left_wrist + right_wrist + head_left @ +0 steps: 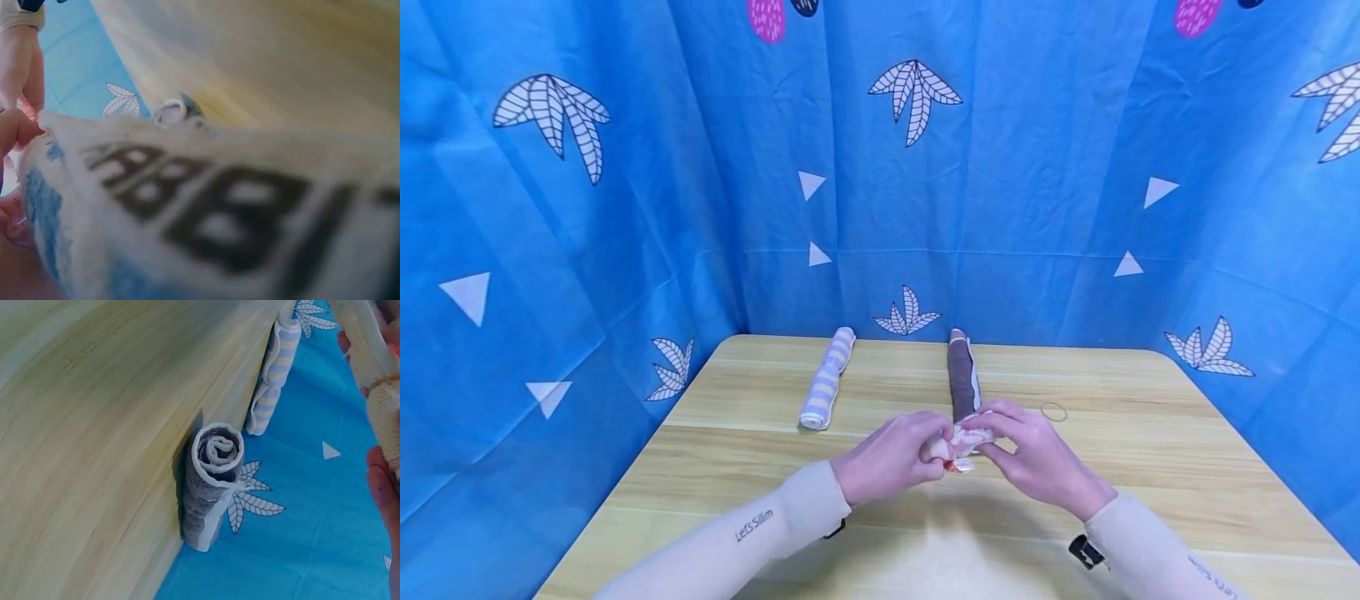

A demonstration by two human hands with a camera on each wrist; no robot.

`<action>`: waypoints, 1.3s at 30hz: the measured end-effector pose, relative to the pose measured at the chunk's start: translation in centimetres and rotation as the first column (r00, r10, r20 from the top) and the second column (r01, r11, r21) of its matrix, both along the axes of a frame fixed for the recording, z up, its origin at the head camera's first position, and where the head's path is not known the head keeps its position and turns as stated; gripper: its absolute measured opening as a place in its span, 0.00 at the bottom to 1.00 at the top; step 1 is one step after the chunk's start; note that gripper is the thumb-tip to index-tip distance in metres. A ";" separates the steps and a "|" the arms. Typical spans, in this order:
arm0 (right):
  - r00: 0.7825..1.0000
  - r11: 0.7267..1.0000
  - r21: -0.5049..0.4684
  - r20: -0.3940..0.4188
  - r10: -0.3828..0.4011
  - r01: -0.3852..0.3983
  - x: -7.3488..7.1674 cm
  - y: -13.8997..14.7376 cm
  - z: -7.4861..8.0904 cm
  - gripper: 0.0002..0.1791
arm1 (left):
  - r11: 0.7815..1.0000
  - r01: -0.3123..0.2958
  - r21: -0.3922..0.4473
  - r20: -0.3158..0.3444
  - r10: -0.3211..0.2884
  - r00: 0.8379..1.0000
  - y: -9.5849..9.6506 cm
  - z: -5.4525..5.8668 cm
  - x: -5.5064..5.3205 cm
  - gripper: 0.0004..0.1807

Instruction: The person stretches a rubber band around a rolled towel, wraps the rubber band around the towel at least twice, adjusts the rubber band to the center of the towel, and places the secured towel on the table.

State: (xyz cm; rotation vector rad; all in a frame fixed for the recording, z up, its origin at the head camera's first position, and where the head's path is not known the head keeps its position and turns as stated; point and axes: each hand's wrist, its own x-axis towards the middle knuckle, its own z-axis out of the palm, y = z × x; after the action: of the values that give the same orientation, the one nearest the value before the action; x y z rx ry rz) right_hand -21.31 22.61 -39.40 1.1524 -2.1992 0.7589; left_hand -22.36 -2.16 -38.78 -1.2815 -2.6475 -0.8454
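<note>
Head view: the pale towel [967,439] lies between my left hand [895,452], gripping one end, and my right hand [1039,454], pinching the other. I hold it above the table [715,471], the dark roll [962,379] lying just beyond.

lettered cloth [244,212]: blurred, foreground | hands [22,69]: at its left end | rolled towel [169,115]: partly hidden behind it

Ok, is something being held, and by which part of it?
Yes: a whitish, rolled cloth with dark printed letters. In the head view, the left hand grips its left part; the right hand, its right part.
</note>
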 end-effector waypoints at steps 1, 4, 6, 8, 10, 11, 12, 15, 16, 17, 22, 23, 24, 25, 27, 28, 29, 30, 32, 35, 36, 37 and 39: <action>1.000 1.000 0.000 0.003 0.006 -0.006 0.0 0.0 0.0 0.24 | 1.000 -0.003 0.001 0.027 0.003 1.000 0.1 -0.1 0.0 0.13; 1.000 1.000 -0.002 0.010 0.023 -0.023 -0.1 0.0 -0.2 0.22 | 1.000 0.000 -0.003 0.047 0.000 0.999 0.0 -0.5 -0.1 0.13; 0.999 0.999 -0.010 0.023 0.031 -0.031 -0.1 0.0 -0.3 0.21 | 1.000 0.007 -0.009 0.033 -0.007 0.999 0.0 -0.8 -0.1 0.12; 0.999 0.999 -0.018 0.034 0.036 -0.035 -0.2 0.0 -0.3 0.21 | 1.000 0.013 -0.007 0.011 -0.013 1.000 -0.1 -1.0 -0.2 0.12; 0.998 0.999 -0.027 0.049 0.035 -0.034 -0.3 -0.1 -0.4 0.21 | 1.000 0.021 0.008 -0.003 -0.021 1.000 -0.2 -1.2 -0.3 0.12; 0.998 0.999 -0.032 0.063 0.032 -0.030 -0.4 -0.1 -0.4 0.21 | 1.000 0.027 0.015 -0.011 -0.027 1.000 -0.3 -1.2 -0.3 0.11; 0.997 0.999 -0.036 0.078 0.027 -0.024 -0.4 -0.1 -0.4 0.21 | 0.999 0.033 0.022 -0.018 -0.032 0.999 -0.3 -1.3 -0.3 0.11; 0.992 0.999 -0.052 0.124 0.010 -0.004 -0.5 -0.1 -0.5 0.23 | 0.998 0.058 0.036 -0.029 -0.057 0.998 -0.5 -1.4 -0.3 0.10; 0.990 0.998 -0.057 0.138 0.002 0.006 -0.6 0.0 -0.5 0.23 | 0.997 0.065 0.035 -0.037 -0.064 0.997 -0.6 -1.4 -0.3 0.09; 0.989 0.998 -0.063 0.150 -0.005 0.014 -0.6 0.0 -0.5 0.24 | 0.997 0.072 0.033 -0.043 -0.070 0.997 -0.7 -1.4 -0.3 0.09; 0.979 0.994 -0.092 0.203 -0.033 0.053 -0.6 0.0 -0.5 0.23 | 0.997 0.074 0.029 -0.058 -0.072 0.996 -1.0 -1.2 -0.3 0.08; 0.975 0.993 -0.098 0.221 -0.040 0.063 -0.5 0.0 -0.4 0.22 | 0.997 0.066 0.032 -0.046 -0.064 0.997 -1.0 -1.2 -0.3 0.07; 0.971 0.991 -0.107 0.236 -0.049 0.076 -0.5 -0.1 -0.3 0.21 | 0.998 0.056 0.034 -0.033 -0.054 0.998 -1.0 -1.1 -0.3 0.07; 0.966 0.989 -0.118 0.251 -0.060 0.093 -0.4 -0.1 -0.2 0.20 | 0.998 0.043 0.036 -0.020 -0.042 0.999 -0.9 -1.0 -0.3 0.07; 0.957 0.981 -0.141 0.274 -0.091 0.134 -0.3 -0.1 0.0 0.18 | 0.999 0.009 0.037 0.000 -0.009 1.000 -0.8 -0.8 -0.2 0.12; 0.951 0.976 -0.151 0.289 -0.111 0.159 -0.3 -0.1 0.1 0.17 | 0.999 -0.007 0.033 -0.003 0.007 1.000 -0.7 -0.7 -0.1 0.16; 0.944 0.970 -0.160 0.305 -0.129 0.185 -0.2 -0.2 0.3 0.16 | 0.999 -0.022 0.027 -0.018 0.023 1.000 -0.6 -0.7 -0.1 0.19; 0.935 0.964 -0.167 0.325 -0.144 0.207 -0.2 -0.2 0.4 0.16 | 0.999 -0.036 0.020 -0.044 0.037 0.998 -0.5 -0.6 -0.1 0.21; 0.910 0.953 -0.177 0.380 -0.163 0.244 -0.1 -0.2 0.6 0.14 | 0.999 -0.054 0.010 -0.115 0.054 0.992 -0.4 -0.6 -0.1 0.23; 0.859 0.941 -0.177 0.483 -0.171 0.287 0.2 -0.4 1.0 0.13 | 0.999 -0.049 -0.003 -0.238 0.047 0.970 -0.4 -0.9 -0.3 0.19; 0.842 0.938 -0.174 0.510 -0.175 0.301 0.3 -0.5 1.0 0.13 | 0.999 -0.039 -0.004 -0.274 0.037 0.961 -0.4 -1.0 -0.3 0.18; 0.827 0.934 -0.171 0.532 -0.181 0.314 0.3 -0.5 1.1 0.13 | 1.000 -0.028 -0.006 -0.310 0.025 0.950 -0.4 -1.1 -0.4 0.18; 0.806 0.928 -0.162 0.560 -0.194 0.336 0.4 -0.7 1.3 0.13 | 1.000 -0.006 -0.009 -0.373 0.002 0.928 -0.5 -1.4 -0.5 0.21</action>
State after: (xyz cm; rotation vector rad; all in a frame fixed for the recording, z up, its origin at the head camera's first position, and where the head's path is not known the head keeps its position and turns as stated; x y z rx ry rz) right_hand -20.88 21.89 -38.11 0.5105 -2.5326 1.3150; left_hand -22.86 -2.64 -40.13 -1.2887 -2.3541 -0.5225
